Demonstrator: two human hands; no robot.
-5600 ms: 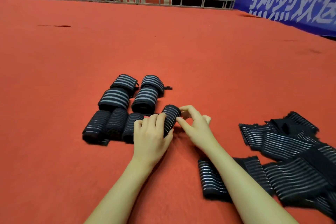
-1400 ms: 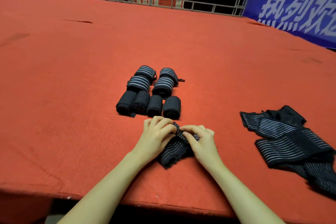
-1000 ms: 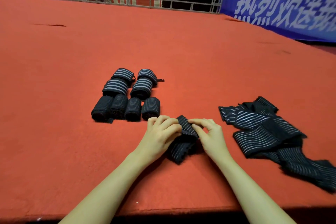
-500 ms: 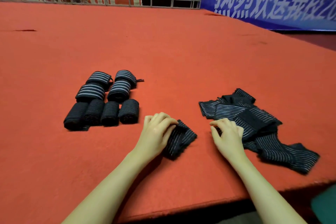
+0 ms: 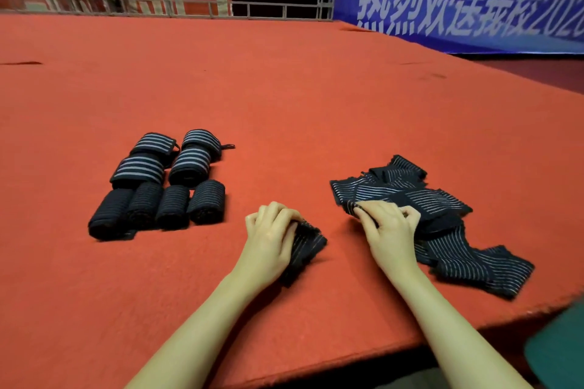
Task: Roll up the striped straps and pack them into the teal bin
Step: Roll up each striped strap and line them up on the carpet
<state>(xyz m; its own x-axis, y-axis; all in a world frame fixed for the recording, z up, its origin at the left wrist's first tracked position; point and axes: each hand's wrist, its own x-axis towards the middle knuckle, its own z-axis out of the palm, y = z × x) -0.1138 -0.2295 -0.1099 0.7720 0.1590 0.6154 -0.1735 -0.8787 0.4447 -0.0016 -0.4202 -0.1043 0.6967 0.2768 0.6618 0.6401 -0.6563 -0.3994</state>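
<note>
Strap (image 5: 305,245) long axis near-left to far-right | left hand (image 5: 271,235) grips it | right hand (image 5: 390,229) pinches loose straps (image 5: 442,208)

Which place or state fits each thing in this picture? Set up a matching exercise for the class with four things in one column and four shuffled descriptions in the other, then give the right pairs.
Things
1. left hand
2. right hand
3. group of rolled-up dark striped straps
4. blue banner with white characters

Descriptions
A. hangs behind the far right edge of the red felt table
B. grips a partly rolled dark striped strap
C. lies in rows on the table, left of both hands
D. pinches the near edge of the loose pile of unrolled striped straps

Pairs: 1-B, 2-D, 3-C, 4-A
</note>
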